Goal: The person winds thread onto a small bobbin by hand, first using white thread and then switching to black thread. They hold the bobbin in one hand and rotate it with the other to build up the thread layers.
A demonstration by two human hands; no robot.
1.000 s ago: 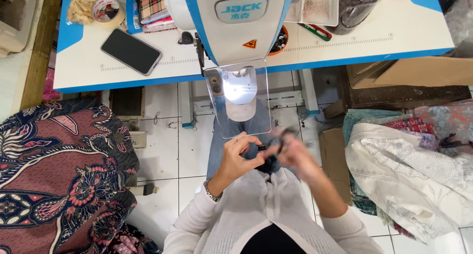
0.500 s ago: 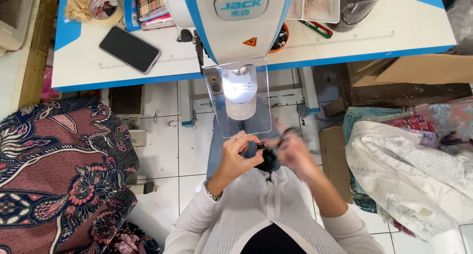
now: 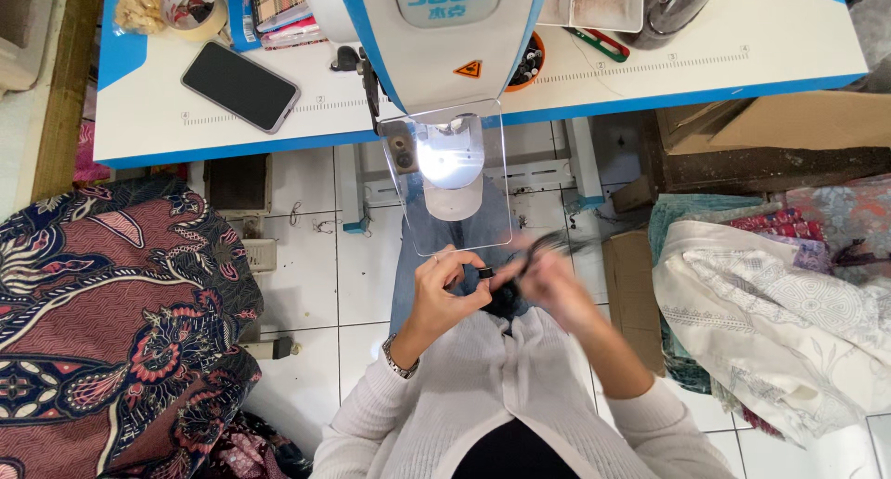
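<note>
Two hands, left hand pinching one small black piece, right hand blurred, grip unclear, one phone at ten o'clock on desk

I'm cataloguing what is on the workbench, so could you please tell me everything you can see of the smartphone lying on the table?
The smartphone is a slim, dark rectangular slab with rounded corners and a pale metallic-looking edge. Its glossy screen faces up and is dark. It lies flat and askew on the white sewing table, left of the sewing machine and below a roll of tape. Nothing rests on it and neither hand touches it.
</note>
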